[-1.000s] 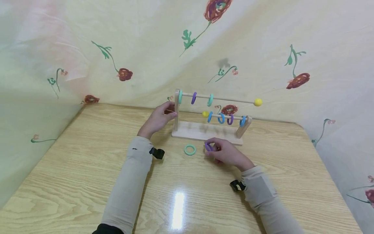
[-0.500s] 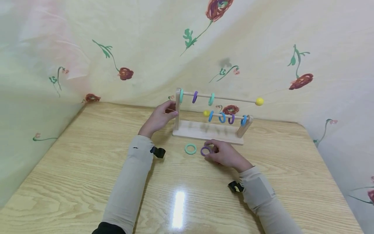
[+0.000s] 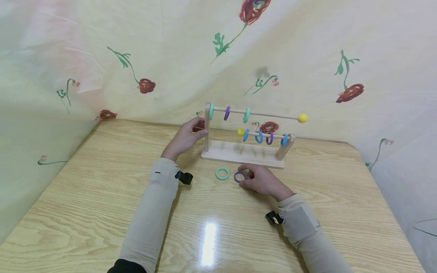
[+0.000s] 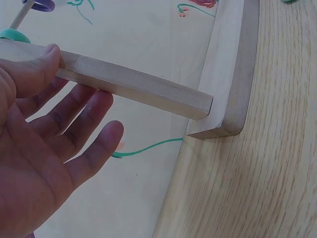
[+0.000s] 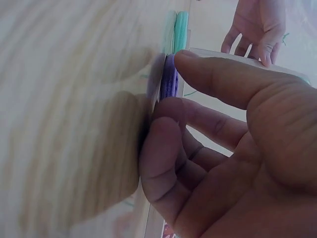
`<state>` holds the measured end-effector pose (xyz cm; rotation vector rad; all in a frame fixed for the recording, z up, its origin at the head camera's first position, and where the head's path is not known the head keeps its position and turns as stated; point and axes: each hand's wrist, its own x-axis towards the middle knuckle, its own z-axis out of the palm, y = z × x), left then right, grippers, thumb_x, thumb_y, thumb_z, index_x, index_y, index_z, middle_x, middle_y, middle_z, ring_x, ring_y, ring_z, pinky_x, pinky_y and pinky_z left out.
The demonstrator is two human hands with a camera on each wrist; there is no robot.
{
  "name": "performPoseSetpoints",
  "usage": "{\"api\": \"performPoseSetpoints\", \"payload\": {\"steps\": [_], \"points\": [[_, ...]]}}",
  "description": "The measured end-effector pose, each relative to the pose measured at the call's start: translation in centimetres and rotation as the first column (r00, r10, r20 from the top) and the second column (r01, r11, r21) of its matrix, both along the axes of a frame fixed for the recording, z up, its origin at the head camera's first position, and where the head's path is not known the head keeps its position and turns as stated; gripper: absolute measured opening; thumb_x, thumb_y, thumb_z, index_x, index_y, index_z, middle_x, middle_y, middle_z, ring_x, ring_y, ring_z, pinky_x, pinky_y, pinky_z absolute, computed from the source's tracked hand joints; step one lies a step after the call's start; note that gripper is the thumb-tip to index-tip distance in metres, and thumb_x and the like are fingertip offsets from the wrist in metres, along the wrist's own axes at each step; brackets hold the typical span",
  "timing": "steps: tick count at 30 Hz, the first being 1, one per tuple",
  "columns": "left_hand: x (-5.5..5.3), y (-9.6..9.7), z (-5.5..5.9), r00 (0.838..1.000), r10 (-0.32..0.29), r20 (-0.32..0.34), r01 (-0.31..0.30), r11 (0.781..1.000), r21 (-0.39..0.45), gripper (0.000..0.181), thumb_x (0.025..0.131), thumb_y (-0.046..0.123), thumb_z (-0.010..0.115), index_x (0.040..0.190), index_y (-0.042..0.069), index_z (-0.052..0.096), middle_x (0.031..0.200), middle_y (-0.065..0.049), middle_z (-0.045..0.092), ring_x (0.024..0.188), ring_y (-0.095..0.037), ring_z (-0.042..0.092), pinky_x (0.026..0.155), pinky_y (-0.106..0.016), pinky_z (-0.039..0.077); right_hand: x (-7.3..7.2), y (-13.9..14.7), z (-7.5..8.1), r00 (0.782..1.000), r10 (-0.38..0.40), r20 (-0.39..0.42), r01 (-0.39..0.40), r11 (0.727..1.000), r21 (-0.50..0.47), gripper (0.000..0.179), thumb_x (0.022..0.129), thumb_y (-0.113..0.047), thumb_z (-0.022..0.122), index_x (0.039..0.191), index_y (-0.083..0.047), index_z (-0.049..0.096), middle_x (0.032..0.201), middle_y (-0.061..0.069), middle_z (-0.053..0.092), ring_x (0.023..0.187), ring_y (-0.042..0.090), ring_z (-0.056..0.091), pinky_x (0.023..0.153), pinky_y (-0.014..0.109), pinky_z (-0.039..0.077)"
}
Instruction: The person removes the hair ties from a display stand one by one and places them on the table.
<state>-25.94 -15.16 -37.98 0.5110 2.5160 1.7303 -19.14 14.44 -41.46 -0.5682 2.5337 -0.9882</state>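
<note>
My left hand [image 3: 184, 138] grips the left post of a wooden ring rack [image 3: 239, 151]. In the left wrist view its thumb lies on one side of the post [image 4: 133, 88], with the fingers behind. My right hand [image 3: 264, 182] is at a purple ring [image 3: 235, 177] lying flat on the table, thumb and index finger on its edges. A mint-green ring [image 3: 222, 179] lies just left of it. The right wrist view shows the purple ring [image 5: 169, 77] edge-on by the thumb tip. Mint and purple rings hang on the upper rod; blue and purple ones hang on the lower rod.
Yellow balls cap the upper rod [image 3: 302, 118] and the lower rod [image 3: 240, 132] at their free ends. The wood-grain table [image 3: 102, 182] meets a flowered cloth [image 3: 181, 68] behind the rack. Light glares on the table in front.
The purple ring, held tilted in my right hand a second ago, has come down flat on the table beside the mint-green ring. My left hand keeps its grip on the post.
</note>
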Motion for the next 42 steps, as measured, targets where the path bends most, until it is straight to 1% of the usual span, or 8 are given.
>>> {"api": "performPoseSetpoints", "payload": {"steps": [13,22,26,30,35,37,39,42], "points": [[0.3,-0.3,0.0,1.000,-0.019,-0.004,0.019,1.000,0.004,0.032,0.104,0.014,0.059,0.136,0.008,0.057,0.126,-0.010,0.058,0.120,-0.029,0.054,0.101,-0.045,0.045,0.5,-0.2,0.0,0.998,-0.051,0.046,0.053,0.998,-0.039,0.039,0.093,-0.008,0.070,0.130,0.000,0.062,0.090,0.008,0.062,0.070,0.018,0.057,0.058,0.031,0.049],[0.3,-0.2,0.3,1.000,-0.017,0.005,0.017,1.000,0.004,0.032,0.104,0.014,0.059,0.136,0.008,0.057,0.126,-0.010,0.058,0.121,-0.029,0.054,0.101,-0.045,0.045,0.1,0.0,0.5,0.993,-0.116,0.031,0.120,0.981,-0.152,0.031,0.099,-0.002,0.058,0.131,0.001,0.061,0.099,0.013,0.062,0.069,0.022,0.060,0.056,0.033,0.053],[0.3,-0.2,0.2,1.000,-0.013,0.011,0.013,1.000,0.001,0.033,0.104,0.014,0.059,0.136,0.007,0.056,0.126,-0.010,0.059,0.121,-0.029,0.054,0.101,-0.044,0.046,-0.1,0.0,1.2,0.986,-0.163,0.023,0.163,0.948,-0.273,0.029,0.102,-0.004,0.058,0.129,0.003,0.061,0.102,0.018,0.061,0.068,0.026,0.062,0.054,0.033,0.054],[0.4,-0.2,0.3,1.000,-0.012,0.019,0.012,1.000,0.004,0.033,0.104,0.014,0.059,0.137,0.007,0.056,0.127,-0.010,0.058,0.122,-0.028,0.054,0.102,-0.044,0.045,-0.1,-0.2,2.8,0.972,-0.215,0.097,0.236,0.859,-0.454,0.030,0.103,-0.007,0.057,0.132,0.004,0.058,0.105,0.021,0.061,0.069,0.024,0.063,0.058,0.031,0.055],[0.4,-0.2,0.2,1.000,-0.011,0.029,0.011,1.000,0.001,0.033,0.104,0.017,0.059,0.136,0.009,0.056,0.129,-0.010,0.057,0.123,-0.028,0.053,0.103,-0.045,0.044,-0.5,-0.9,5.2,0.949,-0.212,0.235,0.316,0.686,-0.656,0.039,0.106,-0.013,0.055,0.141,0.000,0.049,0.105,0.012,0.064,0.069,0.018,0.062,0.059,0.027,0.054],[0.4,-0.2,0.2,0.999,-0.009,0.033,0.009,1.000,0.004,0.034,0.104,0.017,0.059,0.137,0.009,0.057,0.129,-0.011,0.057,0.123,-0.029,0.053,0.103,-0.045,0.044,-0.9,-1.3,6.2,0.937,-0.192,0.293,0.347,0.619,-0.704,0.044,0.106,-0.017,0.055,0.146,-0.002,0.044,0.104,0.009,0.065,0.068,0.017,0.062,0.058,0.026,0.053],[0.4,-0.2,0.2,0.999,-0.007,0.037,0.007,1.000,0.011,0.034,0.104,0.017,0.059,0.137,0.008,0.056,0.130,-0.011,0.057,0.123,-0.030,0.053,0.104,-0.046,0.043,-1.6,-1.7,7.0,0.922,-0.167,0.350,0.380,0.568,-0.730,0.049,0.106,-0.021,0.056,0.149,-0.004,0.039,0.104,0.008,0.066,0.066,0.017,0.062,0.056,0.025,0.053],[0.4,-0.1,0.1,0.999,-0.006,0.039,0.005,1.000,0.019,0.034,0.104,0.017,0.060,0.136,0.008,0.057,0.129,-0.012,0.057,0.123,-0.030,0.053,0.103,-0.047,0.043,-2.8,-2.2,7.9,0.898,-0.136,0.418,0.425,0.517,-0.744,0.054,0.105,-0.027,0.058,0.150,-0.007,0.035,0.102,0.008,0.065,0.064,0.016,0.061,0.054,0.024,0.052]]}}
